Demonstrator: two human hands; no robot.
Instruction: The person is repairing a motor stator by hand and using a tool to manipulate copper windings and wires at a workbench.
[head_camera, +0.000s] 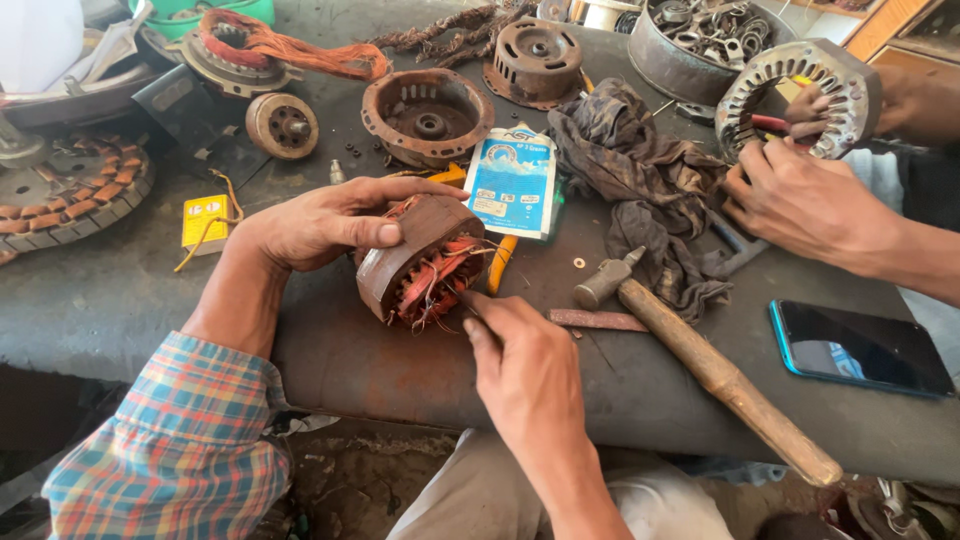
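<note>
My left hand (335, 222) grips a rusty brown motor stator (420, 262), tilted on the dark workbench (120, 290), with reddish copper windings showing on its open face. My right hand (520, 365) is pinched at the windings near the stator's lower right side, fingertips closed on thin wire or a small tool; which one I cannot tell. A yellow-handled tool (500, 262) lies partly hidden behind the stator.
A wooden-handled hammer (700, 365) lies right of my hand, beside a flat rusty strip (598, 320) and a phone (860, 350). A blue-white packet (512, 185), dark rag (640, 170), rusty motor housings (428, 115), a yellow box (205, 220). Another person's hands (800, 200) work a silver stator (800, 95).
</note>
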